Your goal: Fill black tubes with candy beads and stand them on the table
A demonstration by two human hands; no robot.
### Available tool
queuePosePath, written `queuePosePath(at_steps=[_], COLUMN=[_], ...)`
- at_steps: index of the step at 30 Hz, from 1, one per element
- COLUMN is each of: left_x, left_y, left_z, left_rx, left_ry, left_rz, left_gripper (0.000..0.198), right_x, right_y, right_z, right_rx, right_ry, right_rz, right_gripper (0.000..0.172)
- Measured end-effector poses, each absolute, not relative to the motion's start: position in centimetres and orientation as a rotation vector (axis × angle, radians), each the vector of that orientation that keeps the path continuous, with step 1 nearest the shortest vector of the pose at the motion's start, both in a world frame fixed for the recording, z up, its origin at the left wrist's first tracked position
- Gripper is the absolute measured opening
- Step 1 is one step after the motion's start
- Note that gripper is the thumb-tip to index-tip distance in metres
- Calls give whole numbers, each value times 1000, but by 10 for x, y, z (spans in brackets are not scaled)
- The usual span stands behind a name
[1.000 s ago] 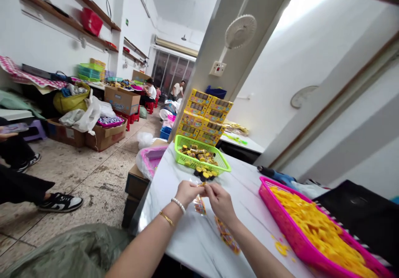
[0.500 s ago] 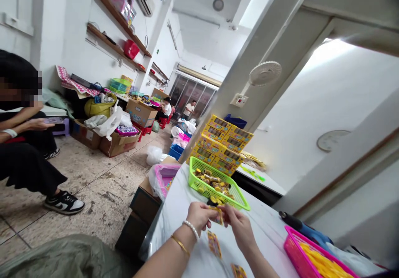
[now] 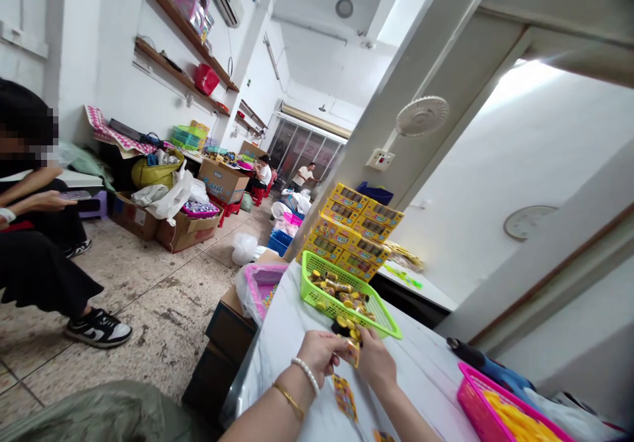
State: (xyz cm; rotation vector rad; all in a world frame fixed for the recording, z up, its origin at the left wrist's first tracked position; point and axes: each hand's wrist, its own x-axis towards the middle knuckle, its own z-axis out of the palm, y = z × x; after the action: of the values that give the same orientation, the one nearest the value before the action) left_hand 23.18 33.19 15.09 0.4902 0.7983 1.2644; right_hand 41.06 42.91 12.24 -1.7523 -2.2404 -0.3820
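Note:
My left hand (image 3: pixel 319 355), with a pearl bracelet and a gold bangle on its wrist, is closed on a small yellow printed packet (image 3: pixel 352 352). Just right of it, my right hand (image 3: pixel 377 361) reaches toward several small yellow-capped pieces (image 3: pixel 345 325) by the near side of the green basket. Its fingertips are partly hidden, so I cannot see whether they grip anything. The green basket (image 3: pixel 391 325) holds small brown tubes with yellow caps. A yellow printed strip (image 3: pixel 345 397) lies on the white table (image 3: pixel 282 323) below my hands.
Yellow boxes (image 3: pixel 351 230) are stacked behind the basket. A pink basket (image 3: pixel 468 396) of yellow pieces and a blue-and-black tool (image 3: pixel 488 363) are at right. Cartons (image 3: pixel 218 353) and a pink tray (image 3: pixel 255 283) stand left of the table. A person (image 3: pixel 34 230) sits at far left.
My right hand has let go of the packet and moved right, to the yellow-capped pieces. My left hand still holds the packet, slightly lower in view.

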Motion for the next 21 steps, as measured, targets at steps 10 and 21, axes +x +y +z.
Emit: queuePosePath(at_steps=[10, 21], left_x=[223, 210], left_y=[330, 339], left_z=[151, 152], left_rx=[464, 495], left_ry=[846, 903], left_rz=[1294, 1253], left_gripper=[38, 31], right_x=[411, 401], right_y=[411, 438], right_z=[113, 125], right_rx=[-1538, -1568], right_ry=[-2234, -2113], right_rz=[-449, -239], right_gripper=[17, 20])
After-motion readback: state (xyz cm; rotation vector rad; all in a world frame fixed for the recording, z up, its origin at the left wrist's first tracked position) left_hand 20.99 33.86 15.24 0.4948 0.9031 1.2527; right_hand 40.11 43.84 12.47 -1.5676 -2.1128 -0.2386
